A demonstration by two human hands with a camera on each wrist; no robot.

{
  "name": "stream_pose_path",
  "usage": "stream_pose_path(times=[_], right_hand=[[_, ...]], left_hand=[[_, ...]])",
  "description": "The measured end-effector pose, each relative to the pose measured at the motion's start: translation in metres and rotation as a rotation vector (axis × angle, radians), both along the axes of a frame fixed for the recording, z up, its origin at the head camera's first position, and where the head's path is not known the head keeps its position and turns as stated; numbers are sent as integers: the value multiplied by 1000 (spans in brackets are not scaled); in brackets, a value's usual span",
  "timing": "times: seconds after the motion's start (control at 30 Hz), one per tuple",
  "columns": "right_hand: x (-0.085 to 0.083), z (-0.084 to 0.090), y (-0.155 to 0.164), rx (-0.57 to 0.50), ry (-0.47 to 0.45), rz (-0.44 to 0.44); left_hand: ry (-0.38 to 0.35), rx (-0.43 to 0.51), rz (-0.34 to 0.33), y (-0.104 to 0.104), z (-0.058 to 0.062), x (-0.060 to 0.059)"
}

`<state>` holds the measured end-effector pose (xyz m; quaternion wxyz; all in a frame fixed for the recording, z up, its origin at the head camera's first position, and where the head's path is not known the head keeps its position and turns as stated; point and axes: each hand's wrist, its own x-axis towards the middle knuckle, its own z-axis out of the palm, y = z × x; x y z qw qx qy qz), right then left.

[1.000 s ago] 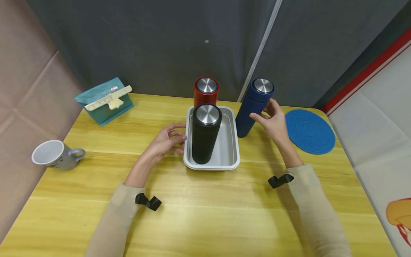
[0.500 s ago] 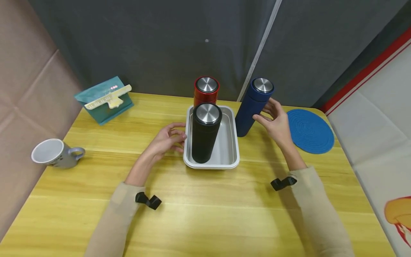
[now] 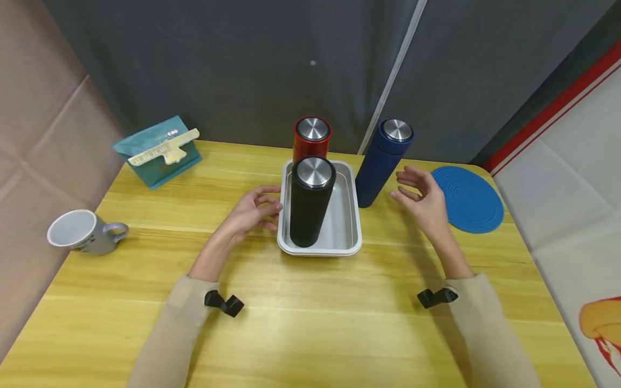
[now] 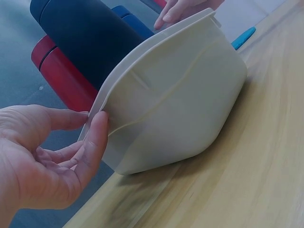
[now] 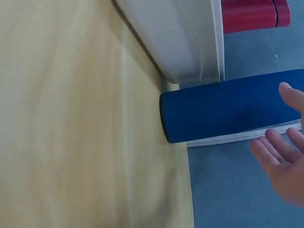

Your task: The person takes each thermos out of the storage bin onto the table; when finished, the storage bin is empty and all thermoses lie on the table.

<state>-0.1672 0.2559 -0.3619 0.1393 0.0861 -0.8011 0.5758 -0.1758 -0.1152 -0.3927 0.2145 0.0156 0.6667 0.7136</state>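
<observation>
A white plastic bin [image 3: 335,251] stands mid-table, its left rim pinched between the thumb and fingers of my left hand [image 3: 248,213]; the left wrist view shows the fingertips on that rim [image 4: 128,66]. Inside the bin a black thermos flask [image 3: 309,213] stands upright in front of a red thermos flask [image 3: 311,145], whose lower part is hidden. A blue thermos flask [image 3: 380,164] stands on the table just right of the bin. My right hand [image 3: 424,202] is beside the blue flask, fingers loosely bent, a gap between them and it, holding nothing.
A round blue mat [image 3: 468,199] lies at the back right. On the left are a grey mug [image 3: 89,237] and a teal bag [image 3: 162,161] with a cream clip [image 3: 167,151]. A dark curtain [image 3: 242,70] hangs behind the table's back edge.
My right hand has let go of the blue flask and drawn back to the right and toward me. The flask stays in place; my left hand remains at the bin's rim.
</observation>
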Motion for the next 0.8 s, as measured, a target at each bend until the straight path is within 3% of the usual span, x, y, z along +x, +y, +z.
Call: stream_pose_path(times=[0.13, 0.33, 0.53, 0.8], right_hand=[[12, -5, -3, -17, 21, 21], [24, -4, -22, -42, 53, 125], [29, 4, -47, 23, 51, 193], [32, 9, -74, 29, 21, 287]], left_hand=[[1, -2, -1, 0, 0, 0], [-3, -4, 1, -1, 0, 0], [-4, 5, 0, -1, 0, 0], [-8, 28, -2, 0, 0, 1]])
